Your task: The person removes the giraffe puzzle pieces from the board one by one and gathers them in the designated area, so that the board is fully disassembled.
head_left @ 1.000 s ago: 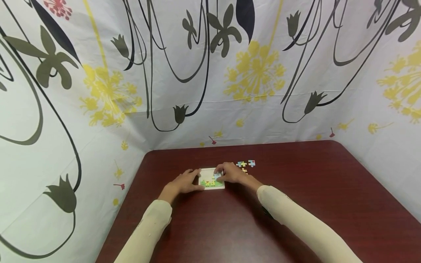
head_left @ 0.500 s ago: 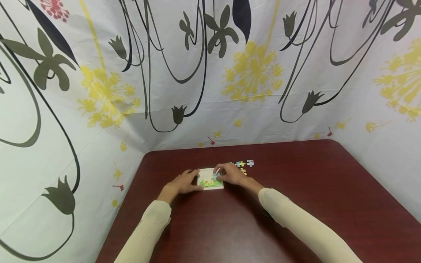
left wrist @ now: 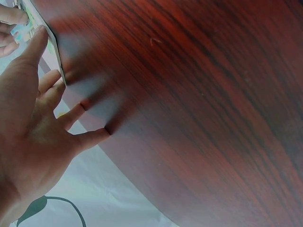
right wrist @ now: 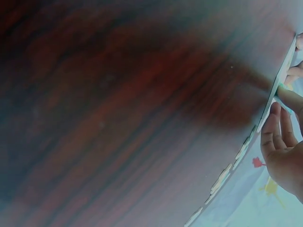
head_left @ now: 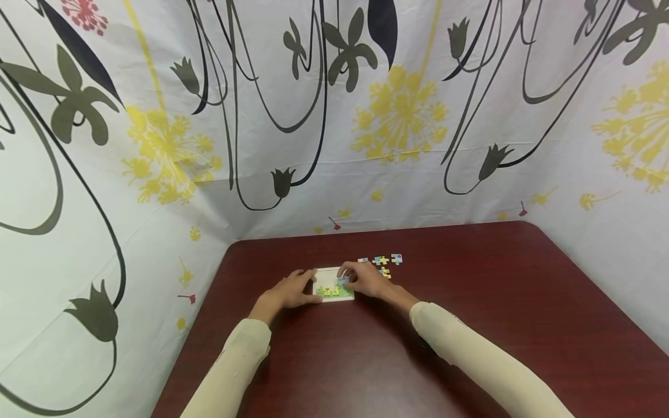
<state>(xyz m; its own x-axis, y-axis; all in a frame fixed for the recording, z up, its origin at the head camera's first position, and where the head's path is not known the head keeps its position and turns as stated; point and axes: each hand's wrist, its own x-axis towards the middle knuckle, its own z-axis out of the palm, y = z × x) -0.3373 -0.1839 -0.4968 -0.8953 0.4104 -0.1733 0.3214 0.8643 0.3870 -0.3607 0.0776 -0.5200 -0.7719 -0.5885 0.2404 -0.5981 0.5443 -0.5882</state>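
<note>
A small white puzzle tray (head_left: 325, 276) lies towards the back of the table, with a row of joined green and yellow pieces (head_left: 329, 292) along its near side. At its left edge is my left hand (head_left: 290, 291), thumb by the near corner and fingers spread; in the left wrist view, the outer fingertips touch the tabletop. Over the tray's right part, my right hand (head_left: 368, 280) pinches a light blue puzzle piece (head_left: 342, 281) between thumb and fingers. That hand partly covers the piece and the tray's right side. The right wrist view shows the tray edge-on beneath the thumb (right wrist: 289, 98).
Several loose puzzle pieces lie behind and right of the tray, among them a blue one with a red spot (head_left: 397, 259) and a yellow one (head_left: 385, 272). The dark red table (head_left: 470, 307) meets a flower-printed cloth (head_left: 313, 145) at its back edge.
My right fingers have shifted slightly on the blue piece, drawing a little nearer to me. The left hand stays at the tray's edge. The head view has shifted slightly.
</note>
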